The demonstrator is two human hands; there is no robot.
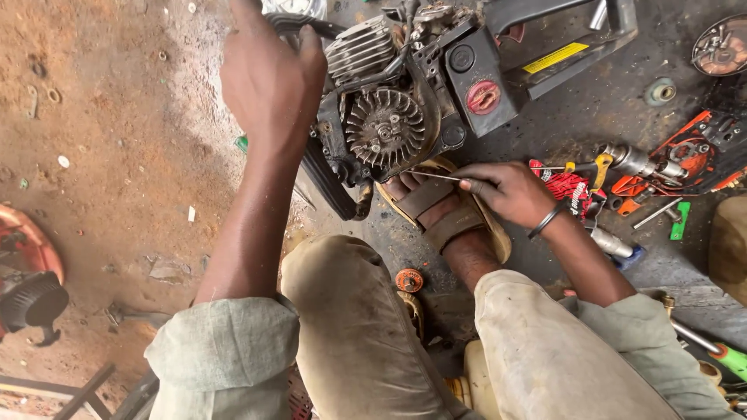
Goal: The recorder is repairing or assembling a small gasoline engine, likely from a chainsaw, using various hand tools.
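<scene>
A stripped chainsaw engine (pixel 412 93) lies on the ground ahead of me, its finned flywheel (pixel 385 128) and cylinder fins (pixel 358 48) exposed. My left hand (pixel 268 78) rests on the black handle at the engine's left side, fingers curled over it. My right hand (pixel 506 190) pinches a thin metal rod (pixel 440 176) whose tip points at the lower edge of the flywheel. My sandalled foot (pixel 440 210) sits just under the engine, below the rod.
Loose tools and parts lie at the right: a red glove (pixel 564 190), a yellow-handled tool (pixel 599 167), orange saw covers (pixel 692 155), a green-handled screwdriver (pixel 720 354). A small orange cap (pixel 408 280) lies by my knee. A red and black part (pixel 27 288) sits at the left edge.
</scene>
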